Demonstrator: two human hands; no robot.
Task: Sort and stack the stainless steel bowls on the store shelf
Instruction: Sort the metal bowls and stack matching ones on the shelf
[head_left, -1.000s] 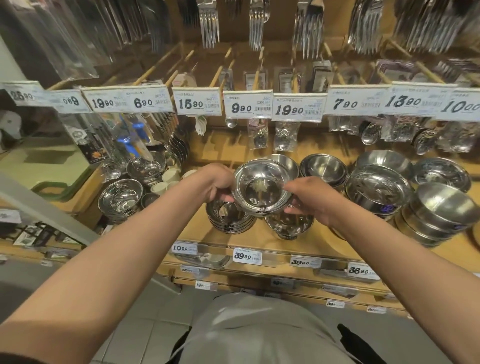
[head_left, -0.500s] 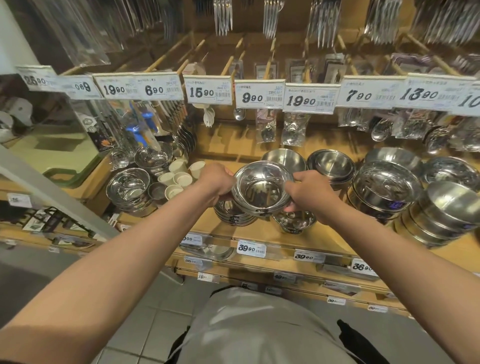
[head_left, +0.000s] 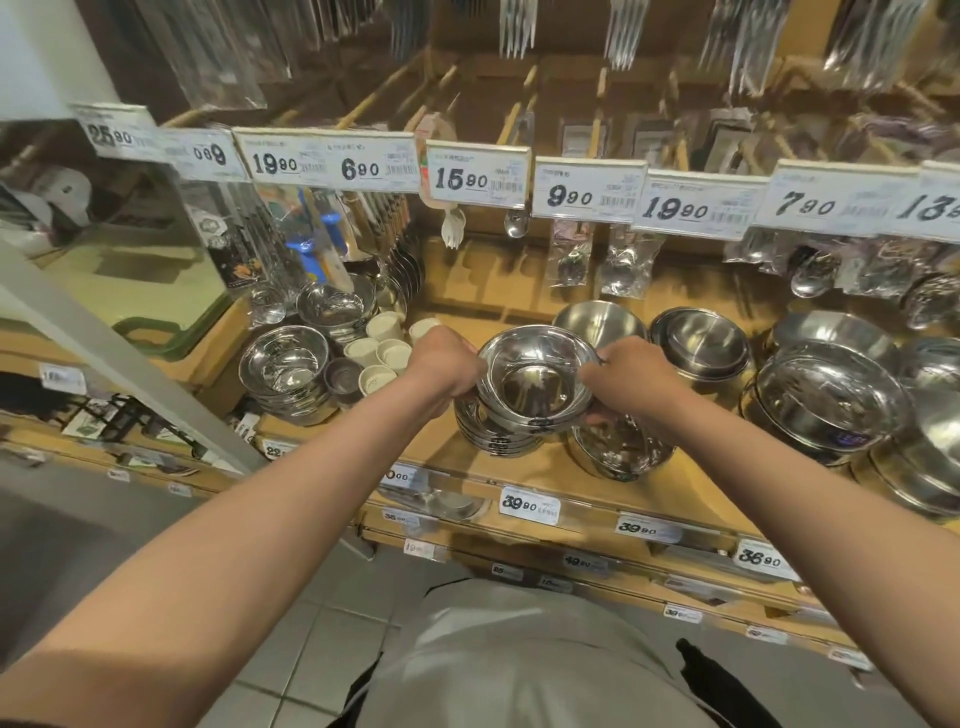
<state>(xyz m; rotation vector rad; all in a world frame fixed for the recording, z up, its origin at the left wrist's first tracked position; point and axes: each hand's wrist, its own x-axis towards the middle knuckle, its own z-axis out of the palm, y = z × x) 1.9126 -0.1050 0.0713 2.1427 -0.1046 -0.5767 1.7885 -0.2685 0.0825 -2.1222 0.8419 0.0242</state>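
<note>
A shiny steel bowl (head_left: 535, 379) is held by its rim between my left hand (head_left: 444, 364) and my right hand (head_left: 626, 376), tilted slightly toward me. It sits just over a low stack of matching bowls (head_left: 498, 441) on the wooden shelf (head_left: 550, 467); whether it touches the stack I cannot tell. Another stack of bowls (head_left: 618, 452) stands below my right hand. Behind are a single deep bowl (head_left: 597, 322) and a shallow stack (head_left: 698, 343).
Larger steel bowls (head_left: 826, 400) crowd the right of the shelf. At the left stand a bowl stack (head_left: 285, 369), small white cups (head_left: 384, 353) and a glass (head_left: 267, 304). Price tags (head_left: 478, 174) and bagged spoons (head_left: 571, 260) hang overhead.
Both hands have lowered the bowl slightly toward the left stack while the view swung right and down. The grip on the rim is unchanged.
</note>
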